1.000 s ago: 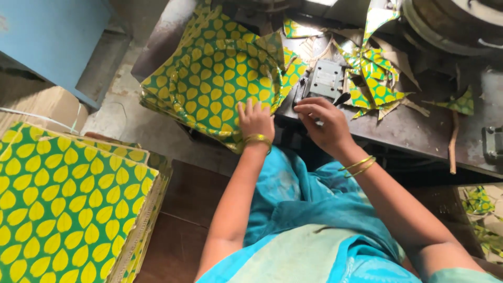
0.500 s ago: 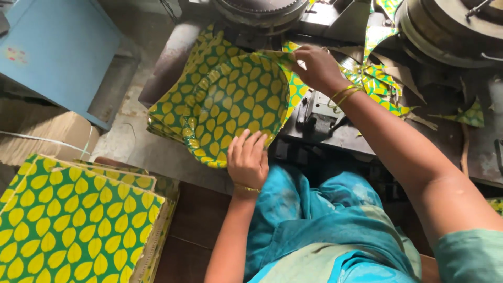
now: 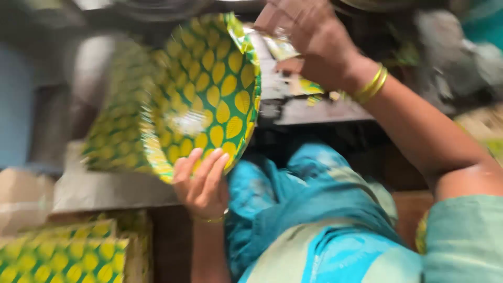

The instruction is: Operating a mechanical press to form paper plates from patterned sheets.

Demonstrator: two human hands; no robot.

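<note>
Nearest you, at the lower left, a stack [image 3: 57,257] of green sheets printed with yellow leaves sits well apart from both hands. Just beyond it your left hand [image 3: 203,181] supports the bowl [image 3: 209,99], a formed green dish with the same leaf print, tilted so its inside faces you. The hand is spread nearly flat, fingers [image 3: 212,165] straight and together, pressed against the bowl's near rim; it cups rather than grips, so nothing is pinched. To carry this step well, in my judgement, keep the palm under the rim and let the fingers curl slightly, since a flat hand gives little hold on a light tilted dish. Farther off and to the right, your right hand [image 3: 309,42] is raised at the bowl's far rim, fingers bent inward. The frame is blurred there, and I cannot tell whether it pinches the rim or only rests against it. Steady that edge before you shift the near hand. Beyond both hands lies the dark machine bed [image 3: 314,110] with print scraps [image 3: 312,86] on it, just beside the bowl's right edge; keep the rim off them.
</note>
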